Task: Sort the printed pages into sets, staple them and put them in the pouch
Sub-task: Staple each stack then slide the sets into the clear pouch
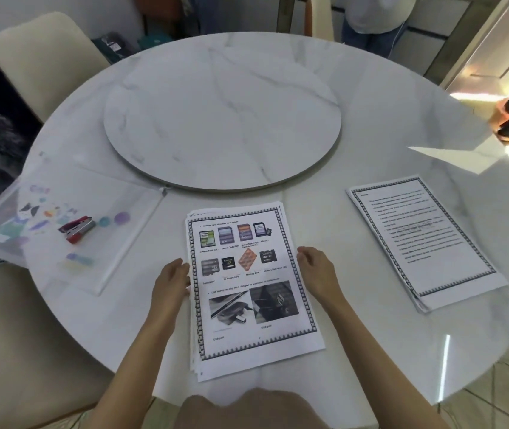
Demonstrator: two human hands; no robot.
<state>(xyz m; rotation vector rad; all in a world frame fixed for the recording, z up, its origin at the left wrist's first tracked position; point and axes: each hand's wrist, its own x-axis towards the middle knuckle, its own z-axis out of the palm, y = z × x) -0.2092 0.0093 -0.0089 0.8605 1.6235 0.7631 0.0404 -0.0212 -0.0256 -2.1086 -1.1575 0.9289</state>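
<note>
- The stack of pages (253, 286) lies on the worktop (370, 103), long axis pointing away from the person.
- The left hand (171, 278) and right hand (315, 264) flank its long edges, loosely spread; they seem only to touch the edges.
- The stapler (77, 229) rests on the pouch (61, 243), on the left hand's side.

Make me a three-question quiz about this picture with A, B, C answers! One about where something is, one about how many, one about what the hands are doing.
1. Where does the red stapler lie?
A. on the clear plastic pouch
B. on the round marble turntable
C. on a chair

2. How many paper stacks lie on the white marble table?
A. one
B. two
C. four

3. What are the left hand and right hand doing?
A. stapling
B. flanking the picture-page stack
C. zipping the pouch

Answers: A, it rests atop the pouch; B, the picture stack plus the text-page stack; B, one hand at each side edge.
</note>
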